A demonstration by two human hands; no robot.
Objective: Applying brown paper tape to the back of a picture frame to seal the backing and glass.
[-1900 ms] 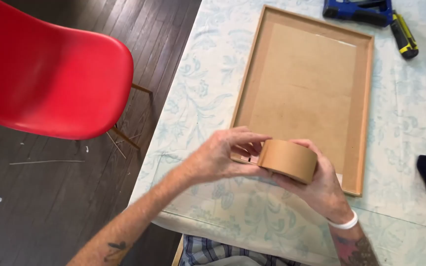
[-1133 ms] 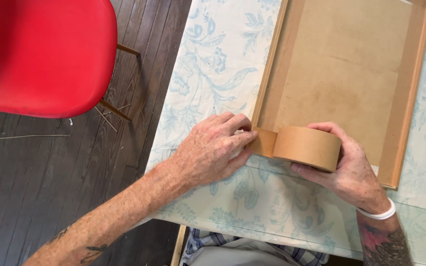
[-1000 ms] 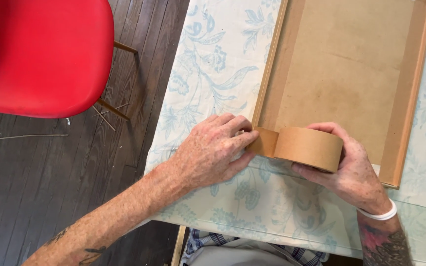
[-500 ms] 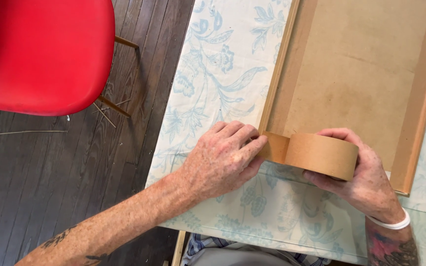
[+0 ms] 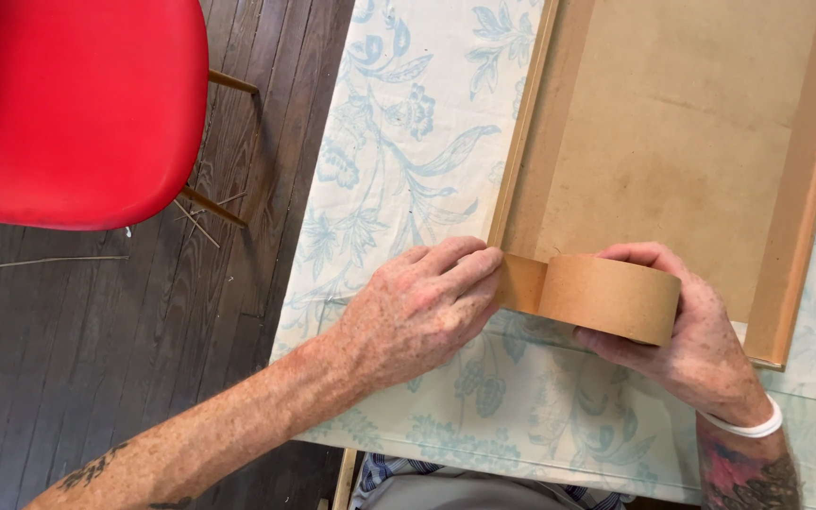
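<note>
- The right hand (image 5: 691,335) has a closed grip on a roll of brown paper tape (image 5: 611,297), fingers curled over its far side and the thumb underneath, holding the roll on edge just above the bench (image 5: 399,151).
- A short length of tape runs out from the roll, away from that grip toward the left hand (image 5: 417,312).
- The left hand lies fingers-down with its fingertips (image 5: 479,269) pressing the free end of the tape (image 5: 521,281) against the near left corner of a wooden picture frame (image 5: 521,142); its grip is a flat press with closed fingers, not a wrap around anything.
- The two hands are close together, with only the short tape strip between them.
- The frame lies back-side up, beyond both grips; its brown backing board (image 5: 682,132) fills the inside.
- The bench is covered with a pale cloth printed with blue flowers, which shows under and around both hands.
- A white band (image 5: 753,425) circles the right wrist, behind the grip.
- Well off to the left of the left forearm stands a red chair (image 5: 68,104) on a dark wood floor (image 5: 96,331).
</note>
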